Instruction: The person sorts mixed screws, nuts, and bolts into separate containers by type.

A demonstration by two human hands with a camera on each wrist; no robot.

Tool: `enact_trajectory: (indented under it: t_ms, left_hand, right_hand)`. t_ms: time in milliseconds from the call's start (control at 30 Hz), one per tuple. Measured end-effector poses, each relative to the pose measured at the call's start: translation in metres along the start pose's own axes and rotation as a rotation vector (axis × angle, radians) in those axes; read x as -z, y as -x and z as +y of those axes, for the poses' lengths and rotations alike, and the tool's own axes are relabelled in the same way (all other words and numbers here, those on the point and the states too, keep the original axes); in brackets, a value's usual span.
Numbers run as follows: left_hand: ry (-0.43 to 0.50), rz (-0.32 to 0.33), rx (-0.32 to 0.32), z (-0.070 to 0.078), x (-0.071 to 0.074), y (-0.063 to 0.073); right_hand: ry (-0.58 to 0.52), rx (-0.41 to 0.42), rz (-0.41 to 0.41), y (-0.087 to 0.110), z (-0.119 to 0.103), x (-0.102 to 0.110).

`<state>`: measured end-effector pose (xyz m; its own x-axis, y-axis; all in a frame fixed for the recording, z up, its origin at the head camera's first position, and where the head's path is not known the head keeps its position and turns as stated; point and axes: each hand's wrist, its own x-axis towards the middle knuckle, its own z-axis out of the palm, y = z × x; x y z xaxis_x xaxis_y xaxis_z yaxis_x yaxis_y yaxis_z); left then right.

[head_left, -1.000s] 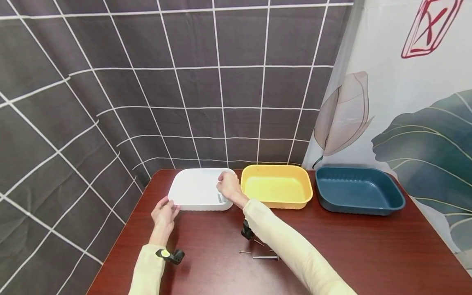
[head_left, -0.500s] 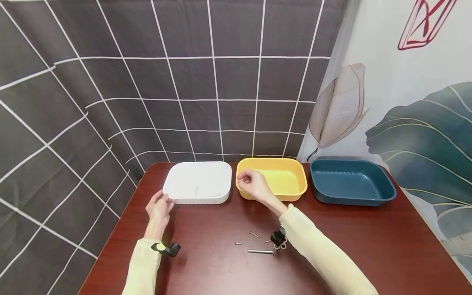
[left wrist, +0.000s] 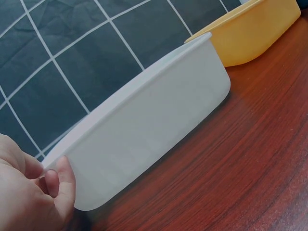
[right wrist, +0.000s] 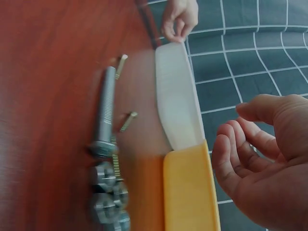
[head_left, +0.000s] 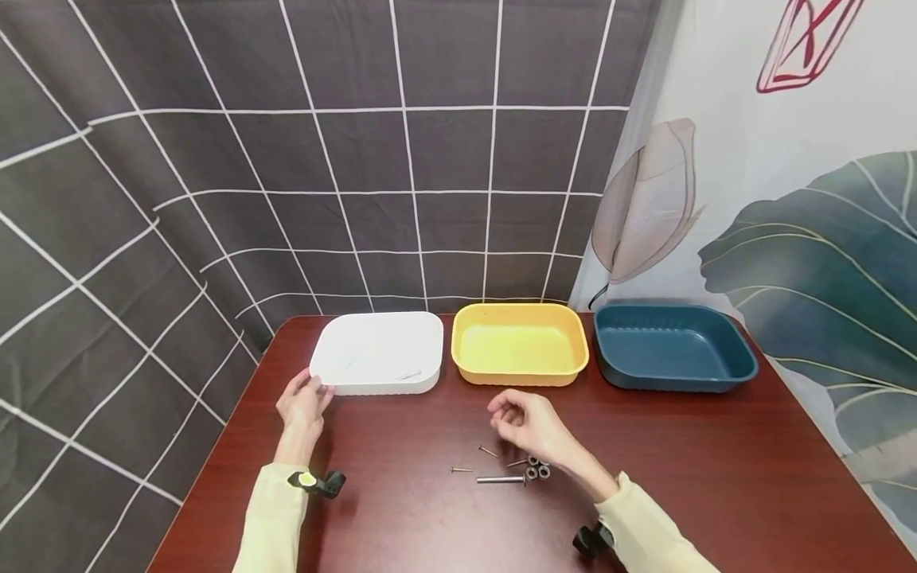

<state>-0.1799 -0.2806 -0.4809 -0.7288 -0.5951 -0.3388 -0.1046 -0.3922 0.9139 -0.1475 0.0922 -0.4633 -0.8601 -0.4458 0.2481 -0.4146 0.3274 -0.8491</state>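
At its near left corner, the white bin [head_left: 376,350] is pinched at the rim by my left hand [head_left: 302,409]; the left wrist view shows the thumb outside its wall. A thin grey item [head_left: 410,375] lies inside the bin, too small to identify. My right hand [head_left: 534,427] hovers in front of the yellow bin [head_left: 519,375], fingers loosely curled, holding nothing. Below it on the table lie a large bolt [head_left: 500,479], several hex nuts [right wrist: 103,208] in a cluster, and small brass-coloured screws [right wrist: 128,121].
A dark blue bin [head_left: 673,380] stands right of the yellow one, completing a row along the back of the reddish-brown table [head_left: 401,509]. Behind them hang a grey grid-patterned cloth [head_left: 444,159] and a leaf-printed cloth [head_left: 824,239].
My right hand has left the white bin, moving right past the yellow bin and then toward me above the hardware. The grey item now shows inside the white bin. My left hand stays at its corner.
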Motion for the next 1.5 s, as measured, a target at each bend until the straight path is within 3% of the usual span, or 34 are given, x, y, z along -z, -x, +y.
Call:
enact_trajectory:
  t_ms: [233,433,633,900,1267,1500]
  left_hand:
    - [0.011,0.002,0.012,-0.001,0.001,0.001]
    - [0.001,-0.016,0.0,0.0,0.0,0.001]
    - [0.007,-0.021,0.019,0.001,0.001,0.003]
    - [0.038,-0.028,0.023,0.002,0.001,0.005]
    - [0.067,-0.031,0.009,0.001,0.0,0.002]
    - [0.082,-0.035,0.001,-0.001,0.0,0.001]
  right_hand:
    - [0.025,0.023,-0.001,0.027,0.007,-0.005]
    - [0.012,0.076,0.017,0.042,0.015,-0.014]
    - [0.073,0.135,0.021,0.052,0.023,-0.022]
    - [0.117,0.19,0.008,0.057,0.026,-0.027]
    - [0.216,0.261,0.061,0.056,0.028,-0.035]
    - [0.267,0.259,0.045,0.056,0.029,-0.037]
